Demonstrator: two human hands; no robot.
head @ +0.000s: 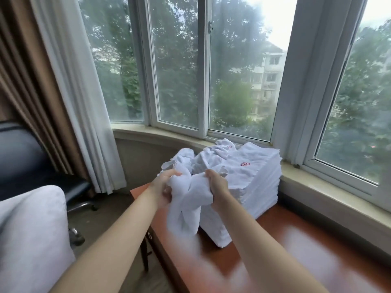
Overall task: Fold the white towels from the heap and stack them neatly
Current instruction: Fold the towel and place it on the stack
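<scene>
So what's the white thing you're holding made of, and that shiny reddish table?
The towel in both hands looks like soft cotton terry: it is matte, fuzzy and hangs in limp folds, though blur hides the weave. The table looks like wood with a glossy reddish-brown varnish, since window light reflects off its top; it could be veneer or laminate.

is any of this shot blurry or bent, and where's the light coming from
Head view: motion blur smears the towel gripped by both hands, left and right; wide-angle lens curves the window frame; soft daylight enters through the glass, overexposed at the sky.
</scene>
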